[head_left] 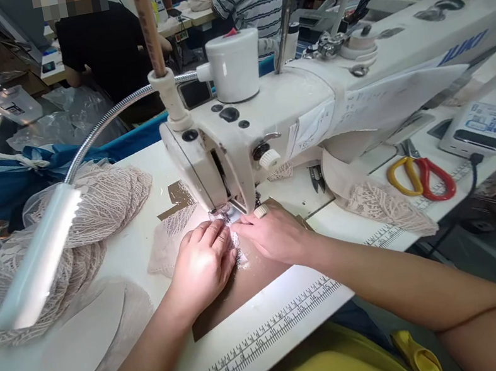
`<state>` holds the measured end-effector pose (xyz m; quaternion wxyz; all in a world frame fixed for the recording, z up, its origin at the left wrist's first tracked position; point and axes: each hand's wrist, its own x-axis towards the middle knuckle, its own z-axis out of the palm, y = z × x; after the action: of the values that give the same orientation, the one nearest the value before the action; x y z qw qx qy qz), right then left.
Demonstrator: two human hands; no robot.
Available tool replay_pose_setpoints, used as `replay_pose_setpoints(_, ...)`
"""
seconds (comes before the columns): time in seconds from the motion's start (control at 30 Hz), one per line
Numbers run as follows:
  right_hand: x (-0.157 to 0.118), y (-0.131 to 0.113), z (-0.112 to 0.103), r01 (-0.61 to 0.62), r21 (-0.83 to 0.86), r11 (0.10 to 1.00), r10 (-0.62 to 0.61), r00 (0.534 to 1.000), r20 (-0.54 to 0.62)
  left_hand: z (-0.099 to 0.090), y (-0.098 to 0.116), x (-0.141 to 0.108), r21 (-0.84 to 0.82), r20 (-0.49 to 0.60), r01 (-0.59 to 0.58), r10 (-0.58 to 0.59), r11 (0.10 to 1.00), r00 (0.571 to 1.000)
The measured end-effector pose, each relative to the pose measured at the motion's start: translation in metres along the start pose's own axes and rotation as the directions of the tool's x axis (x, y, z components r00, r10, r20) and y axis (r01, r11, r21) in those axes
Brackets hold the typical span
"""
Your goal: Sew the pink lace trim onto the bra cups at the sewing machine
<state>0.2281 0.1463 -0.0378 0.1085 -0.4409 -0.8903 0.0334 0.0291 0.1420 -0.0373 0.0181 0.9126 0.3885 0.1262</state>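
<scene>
A white sewing machine [228,128] stands over the table, its needle area just beyond my fingertips. My left hand [207,253] is closed on a pale lace piece [169,244], fingers together and bent, left of the presser foot. From the other side my right hand [275,228] is closed at the lace's edge by the foot, its thumb towards my left hand. Some of its fingertips are hidden behind the machine head. Beneath both hands lies a shiny brown plate [222,308] on the white table.
Stacked lace cups [106,197] lie at the left, behind a lamp [39,254] on a flexible neck. A smooth oval pad [87,335] is nearer. Scissors [419,177], a lace piece [381,207] and a white device [475,129] lie right. A printed ruler [257,344] edges the table. Two people sit beyond.
</scene>
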Motion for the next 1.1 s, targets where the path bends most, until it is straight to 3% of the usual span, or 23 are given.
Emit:
replay_pose_setpoints(0.23, 0.0, 0.002, 0.003, -0.035, 0.039, 0.999, 0.039, 0.996, -0.082, -0.015, -0.016, -0.005, -0.111, 0.062, -0.083, 0.091, 0.99, 0.994)
replay_pose_setpoints(0.33, -0.002, 0.003, 0.003, -0.048, 0.074, 0.996, 0.055, 0.994, -0.092, -0.017, -0.017, -0.005, -0.16, 0.023, -0.095, 0.099, 0.983, 0.995)
replay_pose_setpoints(0.47, -0.002, 0.0, 0.001, -0.034, 0.135, 0.99, 0.039, 0.999, -0.034, -0.009, -0.013, -0.004, -0.277, -0.068, -0.039, 0.021, 0.96, 0.997)
replay_pose_setpoints(0.6, 0.004, -0.004, 0.006, -0.045, 0.154, 0.987, 0.052, 0.998, -0.039, -0.005, -0.009, -0.001, -0.389, -0.046, 0.085, -0.112, 0.917, 0.993)
replay_pose_setpoints(0.7, 0.007, -0.004, 0.01, -0.024, 0.138, 0.99, 0.034, 0.997, -0.074, -0.008, -0.01, -0.001, -0.372, -0.013, 0.092, -0.104, 0.924, 0.994)
replay_pose_setpoints(0.87, 0.005, 0.0, 0.012, 0.032, 0.166, 0.986, -0.011, 0.992, -0.125, -0.014, -0.021, -0.002, -0.209, 0.053, -0.087, 0.1, 0.974, 0.994)
replay_pose_setpoints(1.1, -0.007, 0.003, 0.01, 0.138, 0.072, 0.988, -0.13, 0.986, -0.107, -0.013, -0.019, -0.006, -0.099, 0.008, -0.117, 0.119, 0.988, 0.993)
